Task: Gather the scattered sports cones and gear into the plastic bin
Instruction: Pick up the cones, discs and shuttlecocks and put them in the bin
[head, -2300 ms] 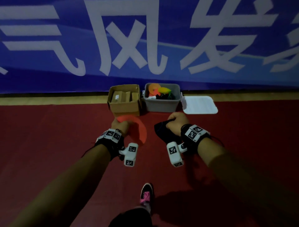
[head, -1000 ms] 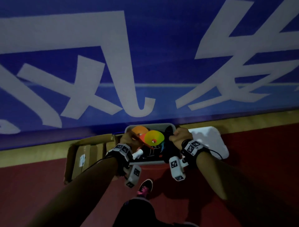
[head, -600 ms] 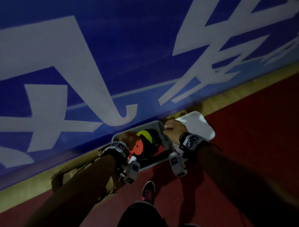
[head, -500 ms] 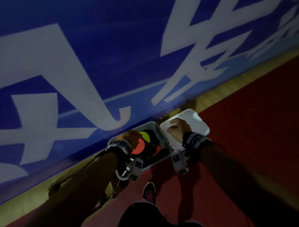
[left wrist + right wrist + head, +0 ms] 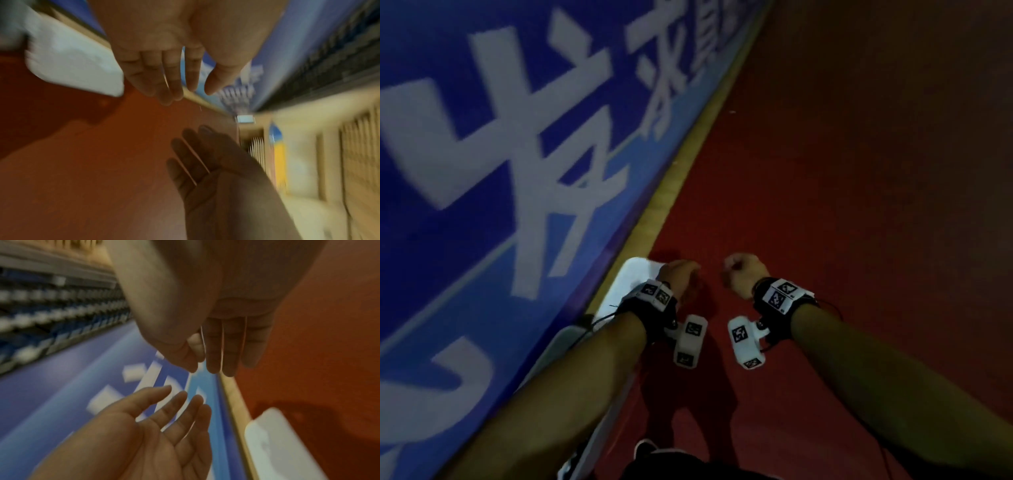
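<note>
Fingers first: left hand [image 5: 162, 53] has fingers [image 5: 164, 84] straight and loosely together, thumb apart, nothing in them; right hand [image 5: 216, 331] the same, fingers [image 5: 228, 345] extended and relaxed, thumb near the index tip but nothing pinched between. Both empty, palms facing each other in both wrist views, hands near each other but not touching. In the head view the left hand [image 5: 677, 278] sits over the far corner of the white lid [image 5: 631, 281], which lies flat on the red floor [image 5: 859, 205] alongside the yellow strip at the foot of the blue banner [image 5: 482, 171]; whether the hand touches the lid can't be told. Right hand [image 5: 743, 278] hangs over bare floor, apart from the lid. Lid's long axis runs along the wall line, toward the body. Plastic bin: only a pale edge [image 5: 558, 342] shows behind the left forearm, contents hidden, so it lies back and to the left of the fingers, left hand nearer. No cones or gear visible on the floor stretch ahead. Judgement: hands are free for the next pickup or for the lid; the lid is the closest thing, left side, and would want a grip across its short side. Wrist views are motion-blurred, fine contact unclear.
</note>
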`<state>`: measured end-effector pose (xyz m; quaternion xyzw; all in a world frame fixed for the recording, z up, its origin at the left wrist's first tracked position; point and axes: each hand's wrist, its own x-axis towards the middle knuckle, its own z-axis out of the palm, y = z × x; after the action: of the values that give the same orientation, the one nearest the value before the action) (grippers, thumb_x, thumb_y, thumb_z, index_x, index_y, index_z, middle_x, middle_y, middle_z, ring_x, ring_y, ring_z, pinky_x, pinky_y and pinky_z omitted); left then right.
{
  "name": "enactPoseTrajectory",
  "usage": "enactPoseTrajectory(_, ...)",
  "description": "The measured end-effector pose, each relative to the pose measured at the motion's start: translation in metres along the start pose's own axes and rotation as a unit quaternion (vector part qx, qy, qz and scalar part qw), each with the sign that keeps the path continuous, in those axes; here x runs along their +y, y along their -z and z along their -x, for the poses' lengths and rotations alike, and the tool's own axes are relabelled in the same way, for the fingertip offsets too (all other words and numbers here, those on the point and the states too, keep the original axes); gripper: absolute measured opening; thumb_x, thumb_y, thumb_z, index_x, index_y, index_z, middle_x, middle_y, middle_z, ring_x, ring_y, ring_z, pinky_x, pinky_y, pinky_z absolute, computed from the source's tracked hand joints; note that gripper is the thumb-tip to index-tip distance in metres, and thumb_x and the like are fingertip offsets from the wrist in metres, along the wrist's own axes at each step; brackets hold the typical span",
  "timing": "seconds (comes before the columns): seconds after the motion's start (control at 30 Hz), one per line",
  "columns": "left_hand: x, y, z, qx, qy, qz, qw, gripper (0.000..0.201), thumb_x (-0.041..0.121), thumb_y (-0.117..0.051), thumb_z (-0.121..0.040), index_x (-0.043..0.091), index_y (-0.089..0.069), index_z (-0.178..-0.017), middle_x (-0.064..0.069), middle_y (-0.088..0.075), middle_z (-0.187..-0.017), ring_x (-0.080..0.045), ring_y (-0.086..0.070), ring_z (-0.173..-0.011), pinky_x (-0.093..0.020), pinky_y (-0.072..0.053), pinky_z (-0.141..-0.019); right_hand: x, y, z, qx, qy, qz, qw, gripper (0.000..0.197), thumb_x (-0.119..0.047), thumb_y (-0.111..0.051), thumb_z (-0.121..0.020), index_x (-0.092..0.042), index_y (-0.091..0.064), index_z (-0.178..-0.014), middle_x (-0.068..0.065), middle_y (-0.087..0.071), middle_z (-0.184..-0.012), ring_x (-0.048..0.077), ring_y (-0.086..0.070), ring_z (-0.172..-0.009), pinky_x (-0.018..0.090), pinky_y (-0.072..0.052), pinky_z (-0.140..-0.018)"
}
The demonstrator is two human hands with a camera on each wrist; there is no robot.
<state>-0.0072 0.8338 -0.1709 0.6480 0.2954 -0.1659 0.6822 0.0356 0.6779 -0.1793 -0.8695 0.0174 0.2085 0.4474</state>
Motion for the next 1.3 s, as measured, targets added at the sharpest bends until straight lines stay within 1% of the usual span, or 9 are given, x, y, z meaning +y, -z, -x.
enactPoseTrajectory(0.1,-0.010,-0.132,0.014,-0.089,-0.015,-0.068,0.994,0.011,0.024,-0.055,-0.094,0.017,-0.063,-0.090,-0.005,-0.062,-0.085,-0.021,-0.060,-0.073,-0.032,-0.045,-0.067,0.084,0.098,0.041,0.072,-0.056,-0.106,0.990,0.021,-0.003,-0.053,-0.085,-0.017,-0.065,-0.076,0.010,-0.070,-0.083,0.028,-0.068,-0.077,0.033,-0.053,-0.063)
enactPoseTrajectory(0.2,-0.026,-0.255,0.045,-0.173,-0.013,-0.130,0.976,0.012,0.029,-0.055,-0.095,0.020,-0.059,-0.102,-0.003,-0.065,-0.104,-0.023,-0.064,-0.098,-0.035,-0.046,-0.081,0.165,0.187,0.091,0.158,-0.101,-0.237,0.953,0.023,-0.001,-0.047,-0.094,-0.010,-0.060,-0.076,0.018,-0.067,-0.083,0.030,-0.064,-0.069,0.035,-0.051,-0.061)
enactPoseTrajectory(0.33,-0.053,-0.401,0.090,-0.274,-0.024,-0.206,0.939,0.007,0.028,-0.059,-0.092,0.023,-0.061,-0.095,-0.004,-0.069,-0.107,-0.023,-0.066,-0.098,-0.032,-0.047,-0.076,0.272,0.284,0.172,0.307,-0.158,-0.362,0.866,0.019,-0.007,-0.049,-0.096,-0.010,-0.057,-0.079,0.017,-0.066,-0.089,0.030,-0.064,-0.075,0.038,-0.051,-0.069)
enactPoseTrajectory(0.53,-0.098,-0.573,0.135,-0.384,-0.031,-0.306,0.871,0.004,0.026,-0.058,-0.093,0.023,-0.060,-0.091,-0.003,-0.068,-0.101,-0.021,-0.066,-0.089,-0.031,-0.047,-0.071,0.399,0.354,0.278,0.462,-0.233,-0.457,0.724,0.017,-0.005,-0.053,-0.092,-0.009,-0.059,-0.077,0.020,-0.066,-0.092,0.031,-0.064,-0.080,0.042,-0.054,-0.074)
enactPoseTrajectory(0.77,-0.160,-0.751,0.157,-0.474,-0.013,-0.391,0.789,0.005,0.024,-0.059,-0.091,0.020,-0.061,-0.091,-0.001,-0.066,-0.092,-0.018,-0.064,-0.078,-0.027,-0.044,-0.063,0.514,0.430,0.338,0.550,-0.275,-0.481,0.625,0.017,-0.005,-0.052,-0.094,-0.009,-0.057,-0.078,0.016,-0.062,-0.081,0.025,-0.059,-0.064,0.032,-0.050,-0.054)
enactPoseTrajectory(0.87,-0.168,-0.837,0.162,-0.502,-0.016,-0.410,0.761,0.005,0.022,-0.058,-0.092,0.018,-0.060,-0.094,-0.002,-0.064,-0.090,-0.017,-0.061,-0.073,-0.026,-0.042,-0.061,0.554,0.495,0.349,0.584,-0.280,-0.463,0.605,0.008,-0.003,-0.054,-0.091,-0.010,-0.057,-0.090,0.015,-0.062,-0.078,0.025,-0.058,-0.061,0.033,-0.050,-0.054)
enactPoseTrajectory(1.07,-0.161,-1.030,0.184,-0.531,-0.036,-0.446,0.720,0.008,0.019,-0.055,-0.094,0.014,-0.059,-0.099,-0.002,-0.062,-0.087,-0.016,-0.058,-0.070,-0.026,-0.041,-0.059,0.632,0.634,0.390,0.651,-0.278,-0.482,0.516,0.008,-0.004,-0.054,-0.092,-0.011,-0.057,-0.093,0.010,-0.063,-0.079,0.024,-0.059,-0.064,0.033,-0.050,-0.057)
enactPoseTrajectory(1.23,-0.189,-1.148,0.224,-0.550,-0.028,-0.459,0.697,0.009,0.019,-0.054,-0.094,0.017,-0.060,-0.088,-0.002,-0.063,-0.086,-0.016,-0.060,-0.070,-0.026,-0.042,-0.060,0.694,0.700,0.436,0.676,-0.284,-0.491,0.471,0.009,-0.003,-0.052,-0.093,-0.010,-0.057,-0.093,0.010,-0.061,-0.076,0.022,-0.056,-0.061,0.031,-0.045,-0.055)
enactPoseTrajectory(1.3,-0.206,-1.194,0.243,-0.568,-0.022,-0.467,0.677,0.008,0.018,-0.053,-0.095,0.015,-0.061,-0.093,-0.001,-0.063,-0.084,-0.015,-0.059,-0.068,-0.025,-0.042,-0.059,0.732,0.727,0.451,0.690,-0.291,-0.498,0.437,0.016,0.000,-0.051,-0.092,-0.010,-0.054,-0.104,0.012,-0.060,-0.077,0.022,-0.052,-0.058,0.029,-0.041,-0.052)
